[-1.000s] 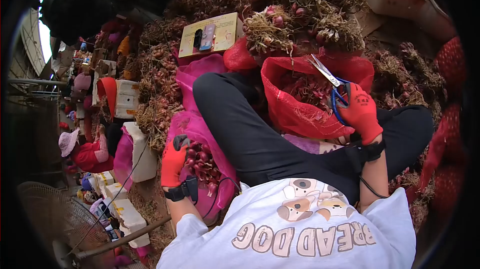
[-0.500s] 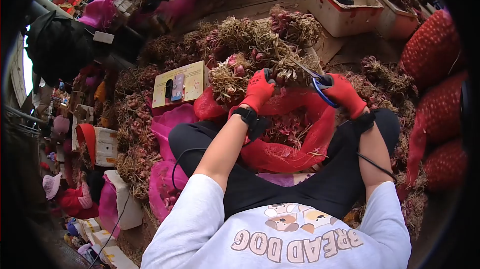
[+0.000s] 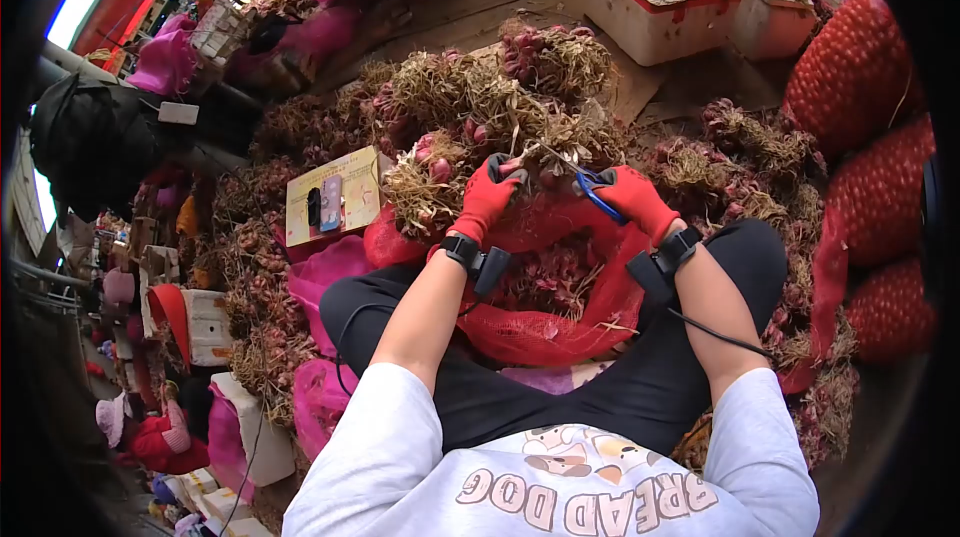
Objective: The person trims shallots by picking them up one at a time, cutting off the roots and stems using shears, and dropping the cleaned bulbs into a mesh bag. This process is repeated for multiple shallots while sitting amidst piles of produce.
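Observation:
My left hand (image 3: 490, 195), in a red and grey glove, is closed at the near edge of a heap of dried shallot bunches (image 3: 450, 92); what it pinches is too small to name. My right hand (image 3: 632, 199), gloved alike, is wrapped round the blue handles of scissors (image 3: 597, 195), whose blades point up and left toward the stalks beside my left hand. Below both hands, between my crossed legs, an open red mesh bag (image 3: 545, 332) holds loose shallots (image 3: 550, 275).
A yellow box (image 3: 364, 187) with a phone (image 3: 330, 203) on it lies left. Foam boxes (image 3: 655, 22) stand at the back, full red mesh sacks (image 3: 850, 72) at right. Pink mesh bags (image 3: 325, 402) lie by my left leg. Another person (image 3: 160, 437) sits far left.
My right hand and the scissors have moved left, closer to my left hand. The whole view has shifted slightly, and the person far left has changed posture.

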Motion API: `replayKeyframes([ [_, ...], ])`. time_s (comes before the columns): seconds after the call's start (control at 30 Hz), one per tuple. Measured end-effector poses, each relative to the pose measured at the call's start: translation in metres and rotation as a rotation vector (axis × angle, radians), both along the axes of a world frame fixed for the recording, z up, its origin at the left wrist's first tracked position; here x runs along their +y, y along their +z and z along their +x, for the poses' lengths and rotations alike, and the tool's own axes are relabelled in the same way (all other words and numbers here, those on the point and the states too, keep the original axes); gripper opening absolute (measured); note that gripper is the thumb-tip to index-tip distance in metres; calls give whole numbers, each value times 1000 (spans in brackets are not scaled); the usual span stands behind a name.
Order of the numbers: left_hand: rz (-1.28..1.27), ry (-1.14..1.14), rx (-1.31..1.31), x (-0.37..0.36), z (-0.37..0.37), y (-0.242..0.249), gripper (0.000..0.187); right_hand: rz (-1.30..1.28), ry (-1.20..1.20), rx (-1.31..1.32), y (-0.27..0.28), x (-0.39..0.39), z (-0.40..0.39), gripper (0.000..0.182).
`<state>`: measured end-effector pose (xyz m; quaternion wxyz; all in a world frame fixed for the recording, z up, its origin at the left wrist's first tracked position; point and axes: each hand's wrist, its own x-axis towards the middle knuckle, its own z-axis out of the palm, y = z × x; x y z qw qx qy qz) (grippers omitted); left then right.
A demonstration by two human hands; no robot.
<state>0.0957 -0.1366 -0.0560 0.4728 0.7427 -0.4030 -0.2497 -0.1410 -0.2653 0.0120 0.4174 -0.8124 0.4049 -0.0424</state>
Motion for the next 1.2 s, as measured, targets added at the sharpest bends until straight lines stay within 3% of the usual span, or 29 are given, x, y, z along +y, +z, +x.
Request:
replayKeyframes([
  [0.03, -64, -29, 392, 4, 5, 10, 23, 48, 29, -26, -5, 0, -1, 56],
  [0.1, 27, -14, 710, 16, 10, 44, 18, 142, 87, -82, -12, 1, -1, 54],
  [0.2, -145, -86, 228, 32, 9, 51, 17, 550, 107, -145, -16, 15, -3, 42],
  [0.3, -168, -49, 343, 49, 13, 43, 28, 1183, 91, -411, -12, 33, -6, 24],
  [0.33, -160, -153, 625, 55, 25, 34, 24, 1132, 67, -323, 3, 38, -7, 21],
  [0.37, -121, -78, 711, 57, 31, 22, 22, 1138, 71, -282, 6, 39, -8, 24],
  [0.47, -68, 149, 926, 63, 14, 46, 22, 1100, 106, -155, 10, 37, -14, 29],
  [0.6, -53, 72, 1303, 63, 31, 32, 30, 1009, 128, -55, 19, 39, -10, 24],
  [0.8, -72, -44, 1143, 70, 10, 37, 27, 965, 187, -234, 11, 42, 4, 33],
  [1.0, 45, 24, 1254, 66, 9, 47, 29, 828, 106, -273, 15, 45, 14, 31],
  [1.13, -250, -211, 1385, 80, 8, 38, 29, 733, 64, -171, 29, 48, 17, 28],
  [1.2, -349, -338, 1442, 90, 7, 29, 29, 828, 116, -354, 40, 59, 17, 26],
])
